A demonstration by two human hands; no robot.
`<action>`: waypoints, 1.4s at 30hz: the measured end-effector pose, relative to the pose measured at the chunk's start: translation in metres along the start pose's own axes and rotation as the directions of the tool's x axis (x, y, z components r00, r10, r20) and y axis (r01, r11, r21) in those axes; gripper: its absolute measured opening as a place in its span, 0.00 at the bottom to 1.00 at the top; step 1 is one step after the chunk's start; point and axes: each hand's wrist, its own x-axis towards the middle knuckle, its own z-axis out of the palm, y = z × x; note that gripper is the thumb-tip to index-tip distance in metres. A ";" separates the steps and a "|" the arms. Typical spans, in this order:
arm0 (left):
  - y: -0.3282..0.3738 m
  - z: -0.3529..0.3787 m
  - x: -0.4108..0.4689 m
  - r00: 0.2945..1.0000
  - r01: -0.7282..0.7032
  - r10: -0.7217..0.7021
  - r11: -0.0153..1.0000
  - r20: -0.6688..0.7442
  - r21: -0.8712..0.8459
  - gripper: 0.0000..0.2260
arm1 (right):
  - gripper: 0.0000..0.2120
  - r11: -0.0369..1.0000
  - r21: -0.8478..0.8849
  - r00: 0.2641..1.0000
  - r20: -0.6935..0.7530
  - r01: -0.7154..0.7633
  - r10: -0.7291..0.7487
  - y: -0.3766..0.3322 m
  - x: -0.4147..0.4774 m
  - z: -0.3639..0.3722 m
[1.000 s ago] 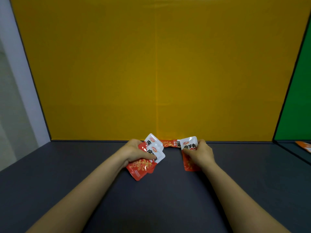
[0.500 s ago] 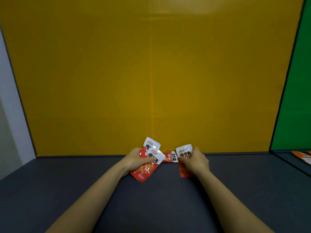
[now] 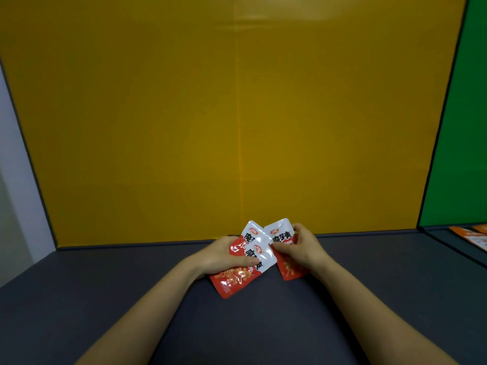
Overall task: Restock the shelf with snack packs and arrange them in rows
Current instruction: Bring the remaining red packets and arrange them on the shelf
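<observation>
Now my left hand (image 3: 224, 255) grips maybe two spare packs (image 3: 235, 276); my right hand (image 3: 301, 248) pinches one snack pack (image 3: 282, 237) to place.

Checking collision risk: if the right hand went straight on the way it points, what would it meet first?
Likely the fanned packs gripped in the left hand. The right hand, holding its own pack, points forward-left at them, and the edges seem to be touching. Depth is unclear.

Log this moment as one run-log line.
left hand: grips fanned red-and-white foil snack packs | right hand: holds one matching foil pack | place: dark grey shelf surface, yellow back panel
</observation>
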 end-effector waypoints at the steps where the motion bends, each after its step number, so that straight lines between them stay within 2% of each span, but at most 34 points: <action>1: 0.002 0.001 -0.003 1.000 -0.012 0.012 1.000 0.004 -0.002 0.13 | 0.18 1.000 0.030 1.000 0.017 0.007 -0.007 -0.001 -0.004 0.000; 5: 0.006 0.005 -0.011 0.998 -0.062 0.063 0.990 0.008 -0.124 0.15 | 0.17 0.992 0.126 1.000 -0.012 0.023 -0.022 -0.006 -0.021 -0.011; 10: 0.008 0.017 -0.008 1.000 -0.014 0.011 0.969 -0.015 -0.248 0.18 | 0.10 0.989 0.149 0.983 -0.180 0.006 0.021 0.001 -0.050 -0.033; 16: 0.029 0.044 -0.013 0.997 -0.005 -0.025 0.920 -0.072 -0.393 0.04 | 0.10 0.985 0.169 0.971 -0.228 -0.037 0.075 0.011 -0.095 -0.065; 19: 0.047 0.065 -0.025 0.992 0.020 -0.077 0.877 -0.100 -0.480 0.03 | 0.11 0.991 0.126 0.965 -0.253 -0.040 0.071 0.014 -0.120 -0.092; 26: 0.108 0.160 -0.046 0.996 -0.020 -0.032 0.813 -0.079 -0.582 0.08 | 0.14 0.990 0.127 0.954 -0.283 -0.069 0.103 0.040 -0.175 -0.186; 29: 0.139 0.211 -0.048 0.996 -0.034 -0.026 0.777 -0.085 -0.629 0.07 | 0.11 0.989 0.130 0.952 -0.286 -0.074 0.109 0.058 -0.203 -0.229; 33: 0.176 0.281 -0.046 0.997 -0.014 -0.044 0.741 -0.070 -0.671 0.11 | 0.10 0.989 0.113 0.935 -0.331 -0.097 0.130 0.080 -0.237 -0.306; 37: 0.205 0.345 -0.042 0.997 -0.021 -0.041 0.706 -0.070 -0.708 0.14 | 0.02 0.982 0.146 0.916 -0.364 -0.123 0.169 0.106 -0.262 -0.377; 42: 0.238 0.403 -0.037 0.997 0.017 -0.061 0.714 -0.038 -0.700 0.15 | 0.03 0.965 0.194 0.904 -0.355 -0.178 0.238 0.134 -0.277 -0.439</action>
